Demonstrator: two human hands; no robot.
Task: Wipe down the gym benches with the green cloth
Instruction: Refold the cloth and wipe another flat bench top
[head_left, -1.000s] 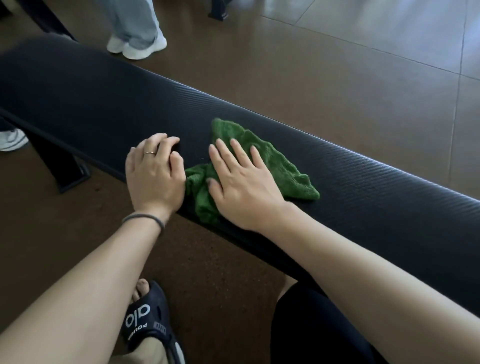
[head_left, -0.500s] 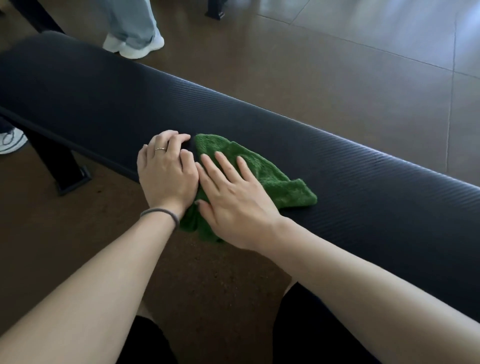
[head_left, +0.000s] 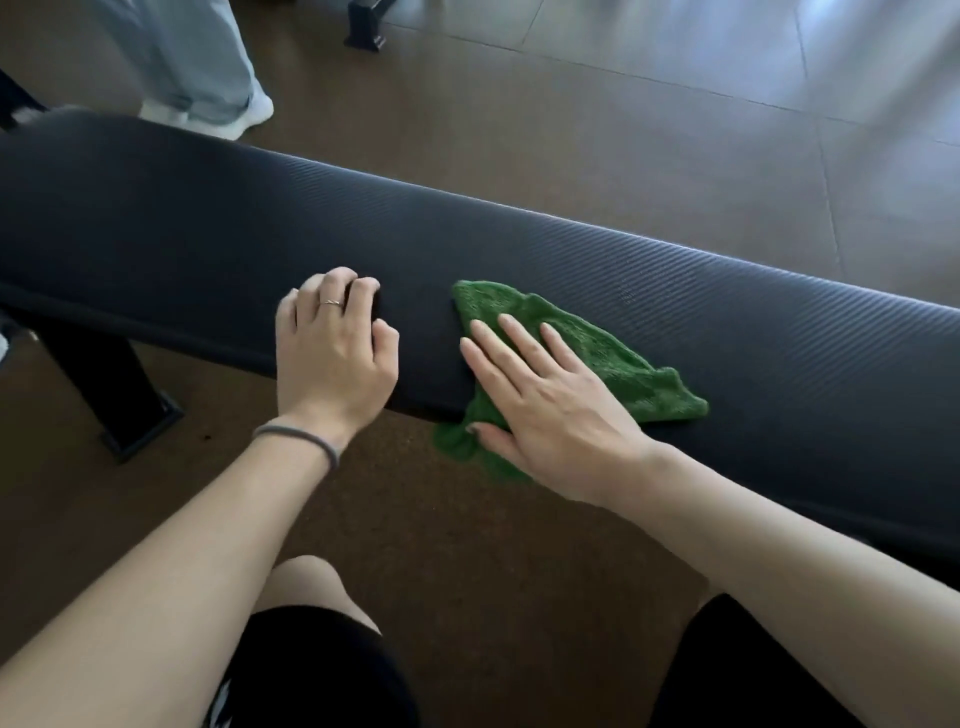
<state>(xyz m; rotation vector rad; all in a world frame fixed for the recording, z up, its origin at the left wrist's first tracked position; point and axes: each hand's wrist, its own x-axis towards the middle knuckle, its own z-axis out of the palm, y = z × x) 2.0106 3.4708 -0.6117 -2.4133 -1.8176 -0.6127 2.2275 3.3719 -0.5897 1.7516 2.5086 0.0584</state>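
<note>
Floor (head_left: 623, 130): brown tiles beyond the bench, with pale glare toward the far right; a speckled brown surface on the near side of the bench, under the arms.

Bench (head_left: 208, 234): long black pad with fine ribbed texture, running diagonally from far left to near right. Black metal leg (head_left: 111, 387) with a flat foot under the bench's left part, standing on the floor.

Second person beyond the bench's left end: light blue trouser legs (head_left: 192, 57) and a white shoe (head_left: 249, 111); nothing more of them in view. Another black foot of equipment (head_left: 366, 28) on the floor farther back from the bench.

Wearer: both forearms reach in from the near side of the bench; black shorts (head_left: 322, 670) and a bare knee low in view.

Green cloth (head_left: 597, 343): crumpled terry, lying on the bench's top near its front edge, roughly mid-length. One corner spreads toward the bench's right end; a fold hangs down over the front edge.

Right hand (head_left: 550, 410): flat on the green cloth, fingers straight and slightly spread, pressing it to the bench; thumb lies at the front edge against the hanging fold. Not clenched.

Left hand (head_left: 332, 353): on the bench to the left of the cloth, apart from it. Fingers curled under, knuckles up, resting on the pad near the front edge; grasping nothing.

Grey hair tie (head_left: 301, 436) round the left wrist. Thin ring (head_left: 331, 303) on a left finger.
</note>
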